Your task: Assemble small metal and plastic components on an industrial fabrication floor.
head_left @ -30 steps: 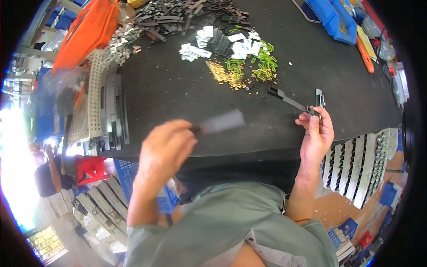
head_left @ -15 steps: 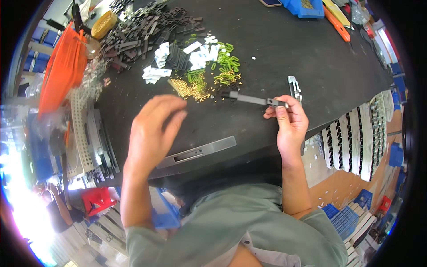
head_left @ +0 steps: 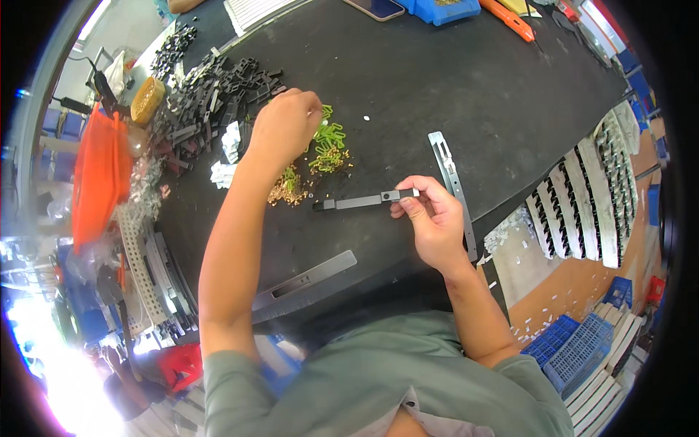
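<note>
My right hand [head_left: 437,222] pinches one end of a narrow dark grey bar [head_left: 358,202] with a black block at its far tip, holding it level over the black table. My left hand [head_left: 285,125] is stretched forward over the pile of small parts, its fingers curled together; whatever they grip, if anything, is hidden. Just right of it lie green looped clips [head_left: 329,137]. Small brass-coloured pieces [head_left: 288,191] are heaped below, and white pieces [head_left: 227,173] sit to the left of my forearm.
A heap of dark metal parts [head_left: 200,109] spreads at the far left beside an orange bin [head_left: 102,178]. A slotted grey plate [head_left: 313,275] lies near the front edge; a silver strip [head_left: 450,171] lies beyond my right hand. A phone [head_left: 375,7] and blue tray [head_left: 438,11] are at the back.
My left hand has moved forward from above the near table to the small-parts pile, its fingers closing. The right hand still holds the bar. The view has shifted.
</note>
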`<state>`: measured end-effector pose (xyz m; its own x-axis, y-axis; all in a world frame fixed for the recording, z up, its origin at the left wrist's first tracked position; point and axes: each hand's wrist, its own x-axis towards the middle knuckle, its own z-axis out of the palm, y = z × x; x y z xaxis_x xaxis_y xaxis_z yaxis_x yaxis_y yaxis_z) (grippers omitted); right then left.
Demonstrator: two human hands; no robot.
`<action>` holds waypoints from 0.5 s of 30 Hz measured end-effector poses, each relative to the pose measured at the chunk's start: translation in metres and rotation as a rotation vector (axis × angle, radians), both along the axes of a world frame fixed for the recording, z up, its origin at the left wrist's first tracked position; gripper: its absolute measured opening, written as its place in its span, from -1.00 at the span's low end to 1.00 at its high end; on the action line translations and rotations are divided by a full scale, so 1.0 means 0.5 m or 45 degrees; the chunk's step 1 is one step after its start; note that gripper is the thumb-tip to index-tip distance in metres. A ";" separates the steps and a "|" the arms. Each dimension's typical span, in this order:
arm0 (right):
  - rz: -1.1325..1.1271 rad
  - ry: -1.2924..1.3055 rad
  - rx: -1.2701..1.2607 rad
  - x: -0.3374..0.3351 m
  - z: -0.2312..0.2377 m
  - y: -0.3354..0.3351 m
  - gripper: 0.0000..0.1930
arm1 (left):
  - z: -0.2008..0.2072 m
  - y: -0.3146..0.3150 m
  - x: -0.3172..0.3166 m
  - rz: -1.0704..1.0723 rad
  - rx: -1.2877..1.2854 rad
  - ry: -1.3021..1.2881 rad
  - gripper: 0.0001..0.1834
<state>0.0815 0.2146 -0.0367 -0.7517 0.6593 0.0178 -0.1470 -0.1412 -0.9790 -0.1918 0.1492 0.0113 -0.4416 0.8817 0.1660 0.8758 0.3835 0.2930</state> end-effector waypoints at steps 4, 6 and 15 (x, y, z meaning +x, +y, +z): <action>0.000 -0.012 0.007 0.002 -0.001 0.001 -0.87 | -0.006 -0.012 0.002 -0.007 -0.047 0.041 -0.82; 0.003 -0.013 0.024 0.004 -0.002 0.003 -0.87 | -0.005 -0.018 0.001 0.026 -0.039 -0.003 -0.81; 0.010 0.013 0.025 0.004 -0.002 -0.005 -0.86 | -0.003 0.004 -0.002 0.116 -0.195 0.089 -0.76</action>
<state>0.0835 0.2120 -0.0376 -0.7565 0.6528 0.0383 -0.1561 -0.1234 -0.9800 -0.1929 0.1512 0.0100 -0.5127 0.8560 0.0659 0.8517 0.4975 0.1646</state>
